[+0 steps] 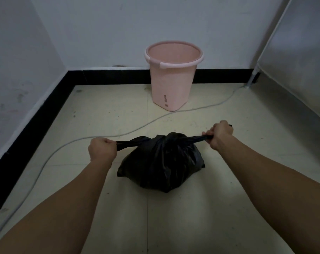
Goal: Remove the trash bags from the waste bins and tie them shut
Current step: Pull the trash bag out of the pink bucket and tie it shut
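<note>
Left grip [102,149] and right grip [220,136] each clenched a twisted end; the trash bag [162,162] between them looked soft and light.

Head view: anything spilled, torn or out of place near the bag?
No spill or tear shows on the black plastic trash bag. Only oddity: a loose grey cable trails across the tiled floor between it and the upright pink plastic bin.

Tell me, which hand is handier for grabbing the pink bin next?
Probably the right hand: gripping one end of the bag, it is nearer the bin; the left hand sits farther off.
</note>
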